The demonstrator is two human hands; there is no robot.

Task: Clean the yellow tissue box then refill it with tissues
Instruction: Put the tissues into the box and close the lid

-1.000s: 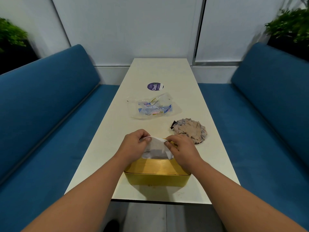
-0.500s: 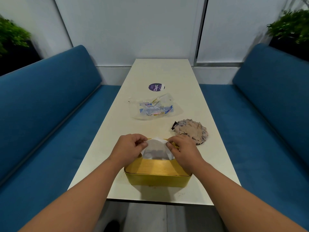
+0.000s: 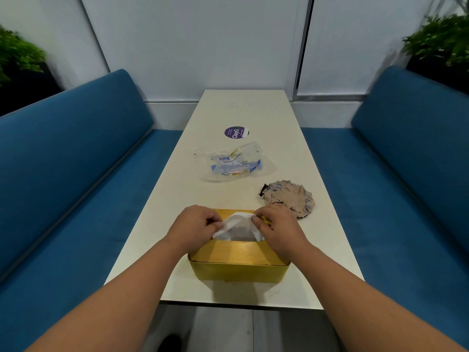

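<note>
The yellow tissue box [image 3: 238, 271] stands near the front edge of the white table [image 3: 253, 110], its wooden lid on. A white tissue [image 3: 237, 226] sticks up through the lid's slot. My left hand [image 3: 195, 228] pinches the tissue's left edge. My right hand [image 3: 278, 229] pinches its right edge. Both hands rest over the top of the box and hide part of the slot.
An empty clear tissue wrapper [image 3: 232, 165] lies mid-table. A crumpled brownish cloth [image 3: 289, 198] sits right of the box's far end. A purple round sticker [image 3: 236, 132] is farther back. Blue benches [image 3: 76, 174] flank the table; plants stand in both corners.
The tissue has sunk a little lower and flatter over the slot. Both hands stay at its edges, hardly shifted.
</note>
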